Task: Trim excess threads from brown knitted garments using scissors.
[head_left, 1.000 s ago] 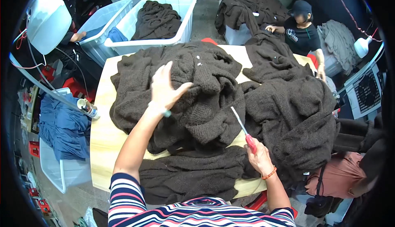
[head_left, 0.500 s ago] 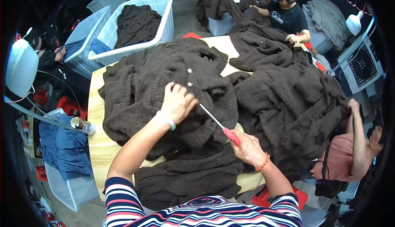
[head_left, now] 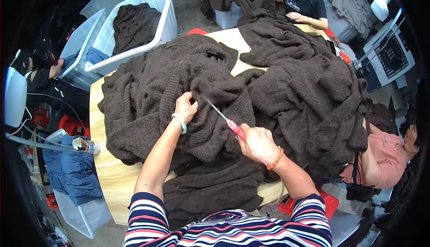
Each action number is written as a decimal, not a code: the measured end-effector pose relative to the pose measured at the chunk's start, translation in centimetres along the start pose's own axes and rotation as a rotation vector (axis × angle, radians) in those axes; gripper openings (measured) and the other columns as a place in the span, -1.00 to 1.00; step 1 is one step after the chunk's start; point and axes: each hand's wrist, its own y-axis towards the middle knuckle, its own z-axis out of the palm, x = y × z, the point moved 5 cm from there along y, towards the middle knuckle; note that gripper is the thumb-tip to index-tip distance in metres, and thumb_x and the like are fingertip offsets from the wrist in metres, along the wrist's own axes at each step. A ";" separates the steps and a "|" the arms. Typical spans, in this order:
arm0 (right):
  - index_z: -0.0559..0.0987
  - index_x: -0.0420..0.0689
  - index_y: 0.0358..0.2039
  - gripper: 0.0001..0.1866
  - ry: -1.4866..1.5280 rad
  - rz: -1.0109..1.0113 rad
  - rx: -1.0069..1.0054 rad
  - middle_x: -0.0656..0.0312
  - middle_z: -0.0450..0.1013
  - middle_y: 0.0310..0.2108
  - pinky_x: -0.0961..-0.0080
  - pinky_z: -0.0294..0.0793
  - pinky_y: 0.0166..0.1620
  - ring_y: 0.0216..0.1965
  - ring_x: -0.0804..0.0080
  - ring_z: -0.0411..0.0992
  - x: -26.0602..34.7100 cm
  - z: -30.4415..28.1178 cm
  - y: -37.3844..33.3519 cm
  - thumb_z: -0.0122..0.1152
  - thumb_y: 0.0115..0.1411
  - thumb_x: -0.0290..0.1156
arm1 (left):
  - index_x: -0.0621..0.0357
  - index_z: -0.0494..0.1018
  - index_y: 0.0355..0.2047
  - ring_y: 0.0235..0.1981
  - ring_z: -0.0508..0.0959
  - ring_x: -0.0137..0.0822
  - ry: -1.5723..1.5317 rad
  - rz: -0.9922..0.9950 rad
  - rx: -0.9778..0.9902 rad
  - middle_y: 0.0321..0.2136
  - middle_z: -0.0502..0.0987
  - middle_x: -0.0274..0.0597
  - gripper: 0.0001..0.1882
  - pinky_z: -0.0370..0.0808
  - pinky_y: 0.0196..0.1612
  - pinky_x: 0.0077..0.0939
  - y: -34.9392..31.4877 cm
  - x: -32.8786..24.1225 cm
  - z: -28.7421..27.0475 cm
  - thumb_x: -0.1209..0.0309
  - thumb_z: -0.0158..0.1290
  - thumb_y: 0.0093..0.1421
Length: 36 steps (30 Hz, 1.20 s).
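A dark brown knit garment lies bunched across the wooden table in front of me. My left hand is closed, its fingers pinching the knit near the middle of the pile. In my right hand is a pink-handled tool with a long thin metal shaft. The shaft slants up and left, and its tip meets the knit just right of my left hand. Beside that tip a fold of the knit is blurred by motion. The tool's exact kind does not show.
More brown knits cover the table's right side. A co-worker in pink is at the right, another in black at the far side. White bins stand at the back left. A small jar sits at the wooden table's left edge.
My left hand has drawn its fingers together on the knit. The tool has moved up and left with my right hand. Two white buttons seen earlier are now hidden, and a fold has lifted there.
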 end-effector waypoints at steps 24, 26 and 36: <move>0.49 -0.18 -0.33 -0.84 0.031 0.051 0.118 -0.07 0.49 -0.56 0.12 0.51 -0.32 -0.43 -0.08 0.53 -2.3 -0.8 -2.8 0.11 0.17 -0.35 | 0.06 0.53 -0.05 0.19 0.25 -0.07 0.460 0.316 0.374 0.15 0.31 -0.15 -0.52 0.24 0.21 -0.13 -4.4 -3.8 2.7 0.34 0.26 -0.06; 0.46 -0.15 -0.34 -0.85 0.083 -0.022 0.153 -0.05 0.48 -0.57 0.12 0.48 -0.35 -0.46 -0.06 0.52 -2.8 -0.2 -3.2 0.10 0.20 -0.34 | 0.08 0.53 -0.07 0.17 0.28 -0.08 0.427 0.356 0.387 0.14 0.33 -0.16 -0.57 0.25 0.21 -0.15 -4.2 -4.1 2.6 0.36 0.23 -0.01; 0.43 -0.09 -0.19 -0.81 0.201 0.012 0.031 -0.04 0.47 -0.49 0.07 0.46 -0.35 -0.41 -0.11 0.49 -4.9 -0.8 -3.8 0.11 0.22 -0.32 | 0.07 0.39 0.03 -0.27 0.55 0.05 0.487 0.167 -0.133 -0.18 0.38 0.02 -0.57 0.52 -0.21 -0.14 3.6 -8.9 1.5 0.27 0.15 0.17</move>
